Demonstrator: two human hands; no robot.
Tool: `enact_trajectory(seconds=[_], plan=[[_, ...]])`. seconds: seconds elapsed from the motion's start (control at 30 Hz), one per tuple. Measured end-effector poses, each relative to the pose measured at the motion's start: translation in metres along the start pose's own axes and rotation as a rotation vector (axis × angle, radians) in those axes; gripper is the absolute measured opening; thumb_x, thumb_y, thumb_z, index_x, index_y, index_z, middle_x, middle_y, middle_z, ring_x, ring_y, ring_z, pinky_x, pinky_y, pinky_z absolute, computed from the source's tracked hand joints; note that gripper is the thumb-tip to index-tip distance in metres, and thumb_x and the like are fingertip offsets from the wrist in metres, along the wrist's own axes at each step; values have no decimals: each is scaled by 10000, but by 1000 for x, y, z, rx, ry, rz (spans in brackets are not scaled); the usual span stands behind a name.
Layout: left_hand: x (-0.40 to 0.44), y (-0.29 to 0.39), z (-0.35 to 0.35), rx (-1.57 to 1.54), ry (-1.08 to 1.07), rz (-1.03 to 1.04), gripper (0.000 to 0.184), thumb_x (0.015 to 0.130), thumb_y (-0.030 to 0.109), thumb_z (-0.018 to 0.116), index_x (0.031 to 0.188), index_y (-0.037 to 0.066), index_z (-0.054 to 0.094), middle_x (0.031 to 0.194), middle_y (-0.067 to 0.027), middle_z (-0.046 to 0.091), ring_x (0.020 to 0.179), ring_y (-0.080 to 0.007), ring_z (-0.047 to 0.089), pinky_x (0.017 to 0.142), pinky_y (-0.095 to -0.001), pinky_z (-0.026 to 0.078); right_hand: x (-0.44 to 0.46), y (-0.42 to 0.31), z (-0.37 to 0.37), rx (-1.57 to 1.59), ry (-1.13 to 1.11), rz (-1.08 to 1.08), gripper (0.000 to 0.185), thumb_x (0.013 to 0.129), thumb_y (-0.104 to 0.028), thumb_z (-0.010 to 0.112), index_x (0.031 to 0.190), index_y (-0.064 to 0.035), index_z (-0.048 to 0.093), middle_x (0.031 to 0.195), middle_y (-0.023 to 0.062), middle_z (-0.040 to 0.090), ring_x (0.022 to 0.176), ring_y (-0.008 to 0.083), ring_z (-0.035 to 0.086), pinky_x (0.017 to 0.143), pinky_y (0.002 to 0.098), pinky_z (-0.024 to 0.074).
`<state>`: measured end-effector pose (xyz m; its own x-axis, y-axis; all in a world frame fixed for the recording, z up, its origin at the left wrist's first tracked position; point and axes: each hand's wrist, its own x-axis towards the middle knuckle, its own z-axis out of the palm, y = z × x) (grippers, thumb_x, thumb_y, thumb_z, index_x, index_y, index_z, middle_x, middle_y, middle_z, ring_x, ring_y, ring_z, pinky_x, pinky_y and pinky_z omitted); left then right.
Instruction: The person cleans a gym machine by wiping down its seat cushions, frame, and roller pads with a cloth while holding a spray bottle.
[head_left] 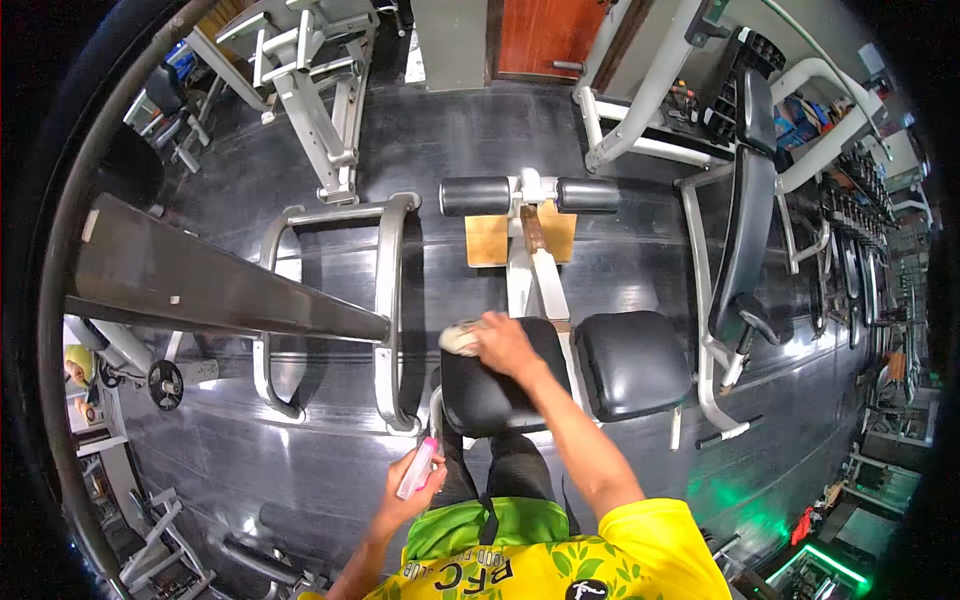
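Observation:
My right hand (505, 345) is closed on a pale cloth (461, 338), which lies against the far left corner of a black padded seat (500, 395). Lower down, beside my left thigh, my left hand (417, 478) grips a clear spray bottle (418, 468) with a pink top. A second black pad (634, 364) sits to the right of the first, past a white metal bar.
Ahead are two black rollers (474, 196) on a white post. A silver frame (390, 300) with a thick grey beam stands to the left. On the right is a bench (745, 240) with a black backrest. Weight machines and a dumbbell rack surround the black floor.

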<state>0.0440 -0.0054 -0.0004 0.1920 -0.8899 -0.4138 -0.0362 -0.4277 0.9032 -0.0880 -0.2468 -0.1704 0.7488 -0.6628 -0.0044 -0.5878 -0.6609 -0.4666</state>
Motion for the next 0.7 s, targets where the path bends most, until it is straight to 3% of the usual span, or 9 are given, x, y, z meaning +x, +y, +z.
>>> enact_trajectory(seconds=[0.03,0.13,0.23,0.27,0.33,0.43,0.5,0.63,0.7], plan=[[0,3,-1,-2,-6,-3,114,844,12,617,937,-1,551,634,-17,566,531,-67,543,506,-224,437,-11,24,-8,67,92,31,257,746,-220,685,959,-80,653,1021,171,578,951,361,561,817,454,455],[3,9,-6,-60,-11,-92,109,846,3,612,936,-5,552,658,-25,575,547,-70,551,521,-227,448,-41,79,-33,119,-19,370,288,774,-151,638,1054,-86,650,1057,190,575,972,377,551,881,440,444],[1,6,-10,-59,21,-169,102,847,-15,600,937,-18,552,690,-37,585,572,-74,561,533,-228,455,-43,108,-34,87,-90,472,315,815,-226,623,1104,-99,630,1049,186,576,967,389,549,889,440,441],[2,6,-11,-91,35,-137,101,848,-22,595,938,-25,551,702,-40,586,581,-76,562,535,-229,456,-35,114,-26,148,-146,520,323,816,-273,619,1112,-146,634,1044,176,581,970,376,553,887,438,445],[5,7,-11,-120,47,-102,100,848,-28,590,940,-32,550,713,-44,588,589,-77,564,537,-229,457,-16,96,-15,115,-169,417,323,815,-289,617,1112,-164,634,1058,166,579,980,366,549,880,442,446],[15,8,-5,-202,97,-49,87,849,14,606,927,3,569,594,-14,562,514,-55,536,476,-213,426,21,29,-1,45,-192,242,308,803,-320,620,1083,-196,646,1100,140,568,1004,336,536,843,453,457],[23,8,-3,-130,71,-50,101,846,14,612,940,5,575,593,-10,561,511,-55,528,474,-211,418,34,2,19,55,-94,116,291,819,-328,591,1062,-180,652,1112,130,561,1001,334,527,838,469,452],[35,11,2,-127,40,-73,107,838,15,622,938,5,585,595,-11,567,510,-52,525,473,-212,411,40,19,12,117,-179,114,308,841,-340,553,1063,-146,644,1106,147,563,1031,349,528,887,480,433],[40,7,4,-39,33,3,102,828,19,633,921,6,594,597,-12,574,509,-50,527,471,-216,407,30,61,-4,45,-409,345,362,872,-355,494,1089,-99,631,1174,176,548,1114,367,503,948,476,402]])
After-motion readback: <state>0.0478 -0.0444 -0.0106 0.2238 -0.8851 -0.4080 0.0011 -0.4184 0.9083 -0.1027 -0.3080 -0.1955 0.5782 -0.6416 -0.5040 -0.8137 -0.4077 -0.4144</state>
